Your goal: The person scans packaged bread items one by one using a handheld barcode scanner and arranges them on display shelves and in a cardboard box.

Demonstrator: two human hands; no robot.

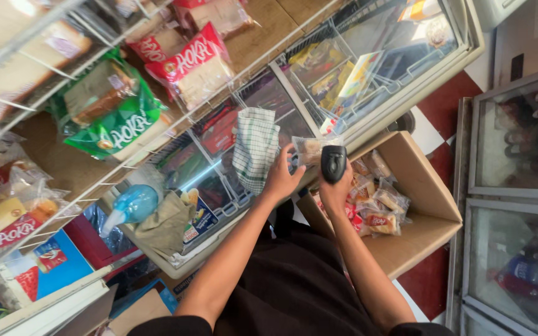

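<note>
Single head-worn view, tilted, looking steeply down past the person's chest and both forearms. Close range. Landmark: open cardboard box (428,211), centre-right; glass-lid freezer (368,81) above it, wire rack (63,93) far left, glass-door cooler (518,186) right.

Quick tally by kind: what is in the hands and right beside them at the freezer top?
Handheld scanner, in the right hand: 1
Clear snack packet, in the left hand: 1
Checked cloth on the freezer: 1
Blue spray bottle: 1
Cardboard box of packets: 1
Total: 5
</note>
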